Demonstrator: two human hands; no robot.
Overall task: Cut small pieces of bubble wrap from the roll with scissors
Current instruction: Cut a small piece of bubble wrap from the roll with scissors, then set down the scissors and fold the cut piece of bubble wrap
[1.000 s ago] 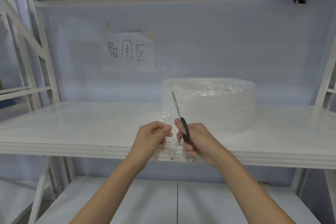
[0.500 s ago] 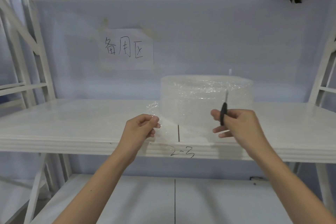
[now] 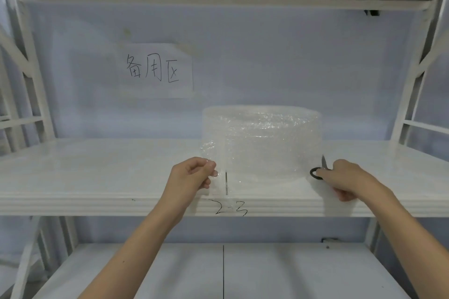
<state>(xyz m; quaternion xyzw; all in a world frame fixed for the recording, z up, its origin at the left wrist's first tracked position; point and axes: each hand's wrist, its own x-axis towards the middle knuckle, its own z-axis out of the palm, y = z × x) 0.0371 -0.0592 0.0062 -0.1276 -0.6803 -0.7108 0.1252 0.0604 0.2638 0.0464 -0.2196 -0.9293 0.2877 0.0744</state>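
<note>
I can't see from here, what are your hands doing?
Left hand pinching bubble wrap piece. Right hand holding scissors beside roll. Nothing blocking.

A handwritten paper sign (image 3: 156, 71) hangs on the wall above the white shelf (image 3: 97, 177).

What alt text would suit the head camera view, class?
A left hand pinches a small bubble wrap piece while the right hand holds black-handled scissors beside the bubble wrap roll on a white shelf.
</note>
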